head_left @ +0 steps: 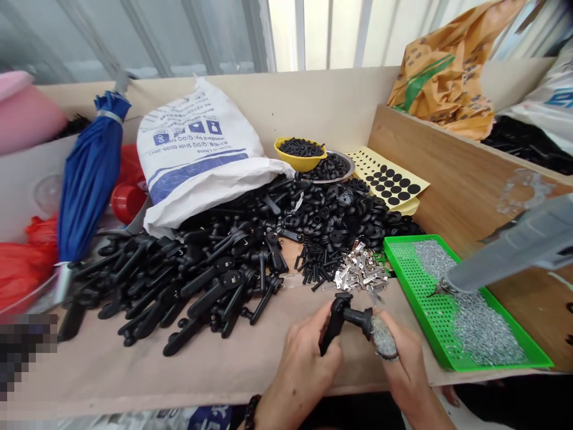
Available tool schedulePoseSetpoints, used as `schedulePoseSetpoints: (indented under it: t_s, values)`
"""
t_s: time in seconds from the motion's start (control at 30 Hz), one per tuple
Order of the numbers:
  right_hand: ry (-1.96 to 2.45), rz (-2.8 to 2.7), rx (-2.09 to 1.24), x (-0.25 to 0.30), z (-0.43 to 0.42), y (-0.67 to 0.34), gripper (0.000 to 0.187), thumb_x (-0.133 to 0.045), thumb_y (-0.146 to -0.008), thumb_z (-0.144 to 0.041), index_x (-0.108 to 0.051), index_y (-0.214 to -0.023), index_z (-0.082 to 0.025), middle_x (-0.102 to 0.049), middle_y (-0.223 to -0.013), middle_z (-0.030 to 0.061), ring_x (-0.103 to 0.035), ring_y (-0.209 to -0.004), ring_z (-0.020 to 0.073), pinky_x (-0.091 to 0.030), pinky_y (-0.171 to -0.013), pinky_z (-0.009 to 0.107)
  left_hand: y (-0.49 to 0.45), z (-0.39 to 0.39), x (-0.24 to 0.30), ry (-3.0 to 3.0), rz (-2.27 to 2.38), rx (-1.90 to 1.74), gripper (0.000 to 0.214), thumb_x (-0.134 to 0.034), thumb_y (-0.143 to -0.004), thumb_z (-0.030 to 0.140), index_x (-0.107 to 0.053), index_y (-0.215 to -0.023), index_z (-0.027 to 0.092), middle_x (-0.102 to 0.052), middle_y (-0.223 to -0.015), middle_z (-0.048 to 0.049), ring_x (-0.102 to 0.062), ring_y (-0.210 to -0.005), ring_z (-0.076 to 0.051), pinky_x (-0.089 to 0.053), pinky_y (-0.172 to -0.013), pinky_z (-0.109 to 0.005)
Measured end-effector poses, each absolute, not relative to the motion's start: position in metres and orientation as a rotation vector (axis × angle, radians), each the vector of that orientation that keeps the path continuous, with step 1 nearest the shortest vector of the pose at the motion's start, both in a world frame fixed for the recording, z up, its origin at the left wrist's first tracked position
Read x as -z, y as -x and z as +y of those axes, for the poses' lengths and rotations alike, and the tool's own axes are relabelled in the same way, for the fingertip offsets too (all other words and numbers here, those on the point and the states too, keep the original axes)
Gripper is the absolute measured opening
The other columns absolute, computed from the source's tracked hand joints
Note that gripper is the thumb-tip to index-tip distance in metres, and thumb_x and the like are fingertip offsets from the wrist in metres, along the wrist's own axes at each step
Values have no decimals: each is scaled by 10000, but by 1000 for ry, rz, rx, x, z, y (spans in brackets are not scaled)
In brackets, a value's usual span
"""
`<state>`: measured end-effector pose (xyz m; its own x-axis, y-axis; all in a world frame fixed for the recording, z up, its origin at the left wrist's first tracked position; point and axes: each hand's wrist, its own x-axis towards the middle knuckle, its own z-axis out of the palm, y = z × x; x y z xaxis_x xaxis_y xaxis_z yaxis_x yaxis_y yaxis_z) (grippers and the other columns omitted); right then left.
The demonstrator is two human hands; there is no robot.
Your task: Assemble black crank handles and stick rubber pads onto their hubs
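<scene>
My left hand (308, 352) is closed round a black plastic handle (332, 325) near the table's front edge. A short stem sticks out sideways from the handle's top and ends in a flange. My right hand (405, 358) is closed at that flanged end, its fingertips partly hidden. A grey, speckled oval pad (384, 338) covers the right thumb; whether it is wrapping or stuck-on metal bits I cannot tell. Just beyond the hands lie small silver metal clips (362, 269) and black springs or ribbed pins (313, 263). Several similar black handles (219, 292) lie heaped to the left.
A grey powered screwdriver (505, 248) reaches in over a green tray (403, 245) of small metal pieces. Behind are round black parts (340, 218), a yellow bowl (299, 162), a metal bowl (351, 167), sticker sheets (414, 182), a white sack (201, 137) and a blue umbrella (89, 179).
</scene>
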<state>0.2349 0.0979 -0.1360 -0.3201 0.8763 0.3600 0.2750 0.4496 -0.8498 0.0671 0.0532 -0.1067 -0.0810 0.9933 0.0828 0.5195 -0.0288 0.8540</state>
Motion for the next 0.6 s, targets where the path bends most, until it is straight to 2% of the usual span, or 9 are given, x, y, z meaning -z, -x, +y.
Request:
schedulePoseSetpoints:
  t_s: [0.13, 0.33, 0.6]
  values:
    - [981, -1837, -777, 133, 99, -236, 180, -464, -830, -229, -501, -655, -210, -527, -612, 10, -497, -587, 174, -358, -565, 272, -74, 52, 105, -1670, 1586, -1132, 539, -456, -713, 48, -564, -1223, 186, -691, -927, -24, -613, -806, -176, -492, -779, -275]
    - [944, -1852, -726, 138, 100, -236, 196, -406, -850, -259, -476, -676, -203, -520, -596, -9, -486, -512, 143, -365, -479, 233, -80, 48, 98, -1543, 1519, -1127, 506, -511, -757, 103, -550, -1255, 181, -663, -874, -1, -568, -699, -119, -485, -696, -203]
    - [1095, -1753, -891, 143, 102, -238, 281, -416, -869, -362, -476, -647, -200, -497, -536, -30, -474, -483, 134, -354, -445, 219, -86, 50, 84, -1426, 1437, -1115, 533, -568, -737, 123, -550, -1267, 178, -656, -844, 7, -544, -672, -106, -477, -665, -183]
